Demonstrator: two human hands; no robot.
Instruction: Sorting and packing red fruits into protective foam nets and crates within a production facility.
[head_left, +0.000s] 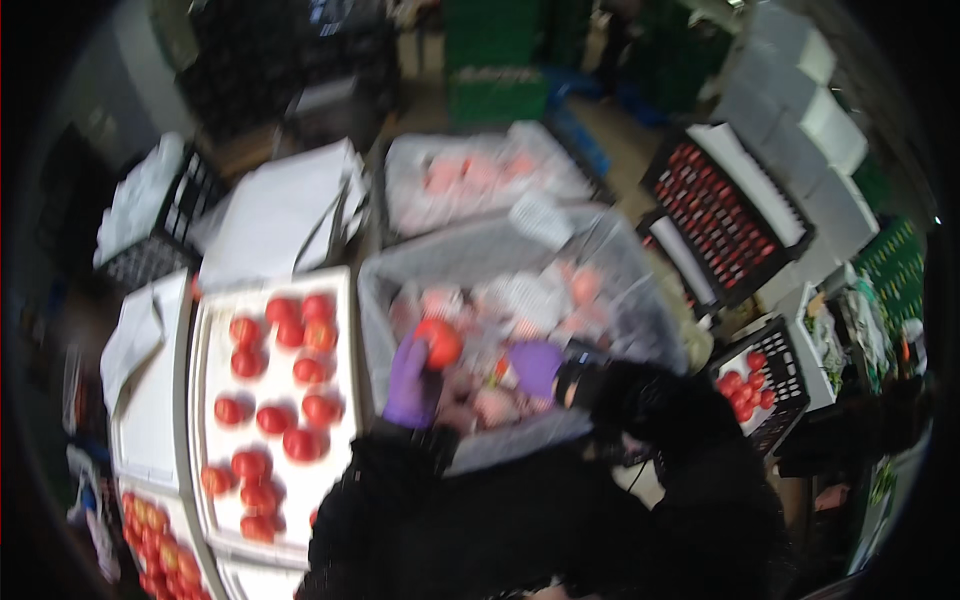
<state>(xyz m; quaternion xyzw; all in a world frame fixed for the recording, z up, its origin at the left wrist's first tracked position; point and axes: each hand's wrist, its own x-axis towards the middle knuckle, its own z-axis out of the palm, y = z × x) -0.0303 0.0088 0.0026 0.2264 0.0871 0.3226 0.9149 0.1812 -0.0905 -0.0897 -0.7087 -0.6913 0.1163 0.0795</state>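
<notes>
My left hand (411, 379), in a purple glove, holds a red tomato (441, 343) over the left part of a crate lined with clear plastic (630, 300). My right hand (534, 367), gloved in purple too, is over the middle of that crate; something small and red shows at its fingertips, too blurred to name. Below both hands lie tomatoes in white foam netting (496, 405), and an empty-looking piece of netting (540, 219) rests at the crate's far edge. Left of the crate, a white tray (345, 337) bears several loose red tomatoes (301, 444).
Behind stands another lined crate (405, 210) with netted fruit. White sheets (277, 217) lie beyond the tray. More tomatoes (161, 551) fill a box at lower left. At right are black crates with red produce (712, 214) and tomatoes (744, 394). Green crates (495, 90) stand at the back.
</notes>
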